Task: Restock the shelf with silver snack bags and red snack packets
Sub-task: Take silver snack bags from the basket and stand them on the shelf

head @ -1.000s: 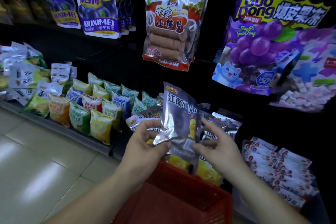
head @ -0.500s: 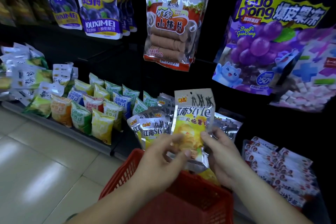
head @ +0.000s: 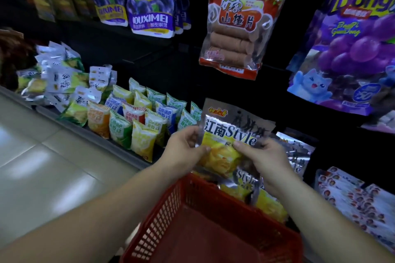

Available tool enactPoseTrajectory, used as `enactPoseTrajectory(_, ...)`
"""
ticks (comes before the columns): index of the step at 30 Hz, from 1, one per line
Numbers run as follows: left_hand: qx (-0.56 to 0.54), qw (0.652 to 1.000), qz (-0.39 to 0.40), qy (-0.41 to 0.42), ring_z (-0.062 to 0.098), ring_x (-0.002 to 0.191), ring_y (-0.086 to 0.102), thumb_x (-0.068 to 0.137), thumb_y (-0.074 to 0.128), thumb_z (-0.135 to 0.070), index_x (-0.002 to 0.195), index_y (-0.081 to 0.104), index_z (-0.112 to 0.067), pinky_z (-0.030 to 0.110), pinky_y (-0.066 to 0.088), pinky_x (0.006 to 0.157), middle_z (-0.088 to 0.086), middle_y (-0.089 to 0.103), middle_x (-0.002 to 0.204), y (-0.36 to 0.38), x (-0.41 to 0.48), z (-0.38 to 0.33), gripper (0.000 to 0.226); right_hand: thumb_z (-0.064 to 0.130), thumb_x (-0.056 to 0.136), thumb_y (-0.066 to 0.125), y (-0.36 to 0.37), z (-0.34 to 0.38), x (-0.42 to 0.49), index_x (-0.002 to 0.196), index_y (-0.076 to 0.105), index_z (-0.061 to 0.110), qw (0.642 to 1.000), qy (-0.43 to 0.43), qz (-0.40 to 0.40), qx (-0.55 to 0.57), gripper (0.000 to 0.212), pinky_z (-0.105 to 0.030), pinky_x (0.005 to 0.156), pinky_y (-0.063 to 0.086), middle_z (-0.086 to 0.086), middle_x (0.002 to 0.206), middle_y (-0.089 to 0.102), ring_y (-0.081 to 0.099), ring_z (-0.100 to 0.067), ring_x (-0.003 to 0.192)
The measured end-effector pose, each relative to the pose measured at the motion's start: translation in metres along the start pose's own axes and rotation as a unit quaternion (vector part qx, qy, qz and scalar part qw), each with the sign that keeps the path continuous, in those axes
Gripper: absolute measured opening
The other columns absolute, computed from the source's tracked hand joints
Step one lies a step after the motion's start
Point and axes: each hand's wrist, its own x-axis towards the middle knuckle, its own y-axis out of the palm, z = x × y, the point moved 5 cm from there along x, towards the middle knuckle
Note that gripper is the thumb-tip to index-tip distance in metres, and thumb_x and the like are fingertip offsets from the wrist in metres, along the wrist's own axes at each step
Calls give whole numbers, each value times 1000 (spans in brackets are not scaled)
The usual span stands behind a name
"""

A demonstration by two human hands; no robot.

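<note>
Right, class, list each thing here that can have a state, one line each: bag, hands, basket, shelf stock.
silver snack bag: upright, front toward the camera, held in both hands
left hand: pinches its left edge
right hand: pinches its right side
red basket: open-topped, under the hands
small packets: standing upright in rows
hawthorn bag: hanging

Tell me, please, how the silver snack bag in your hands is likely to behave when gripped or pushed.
Probably light: the left hand and right hand hold the silver snack bag up by fingertip pinches alone. Its creased, glinting foil looks floppy and likely slick. The chips pictured suggest fragile contents.
</note>
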Motion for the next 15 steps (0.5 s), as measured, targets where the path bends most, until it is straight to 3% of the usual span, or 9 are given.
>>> enactPoseTrajectory(2,61,998,0,-1,21,96,67,98,68,-20,113,65,-31,52,58,84,-5,68,104,-12,20,16,19,23,83,86,22,-9,20,99,61,19,1000,7,11,16,30,-51,74,62,-10,96,71,74,-35,78)
enactPoseTrajectory(4,129,990,-4,-56,25,107,64,100,62,-19,132,58,-28,50,56,92,-4,64,121,-21,37,45,34,18,88,81,46,-22,37,124,61,16,999,14,16,30,41,-45,81,62,8,109,62,70,-26,95)
enactPoseTrajectory(6,194,975,18,-109,23,114,61,98,64,-17,140,55,-22,40,53,99,-5,61,124,-26,49,82,43,21,92,78,65,-44,53,141,54,17,998,41,20,45,55,-43,89,60,13,119,50,63,-22,107)
enactPoseTrajectory(9,193,965,105,-140,9,103,56,95,68,-9,126,64,-22,13,49,80,-9,56,107,-14,56,130,34,30,93,76,87,-87,76,111,64,34,993,79,71,43,22,-45,92,60,16,115,58,62,-5,99)
enactPoseTrajectory(11,180,957,162,-157,6,102,57,91,72,-5,124,67,-15,2,47,71,-8,61,109,-6,58,157,35,33,92,77,95,-115,86,100,66,42,993,92,74,13,16,-49,92,59,17,108,65,66,-10,100)
enactPoseTrajectory(13,213,947,179,-160,8,104,66,82,77,-10,121,72,-20,22,57,88,-9,71,113,0,63,185,41,35,88,80,94,-140,95,105,72,34,993,103,57,-14,19,-52,88,61,9,107,70,70,-21,100)
enactPoseTrajectory(15,236,945,147,-169,12,106,69,80,74,-10,115,74,-25,37,57,95,-8,74,111,-1,65,207,38,38,85,82,94,-164,104,128,68,24,988,138,68,-20,47,-44,80,64,2,124,68,69,-21,105)
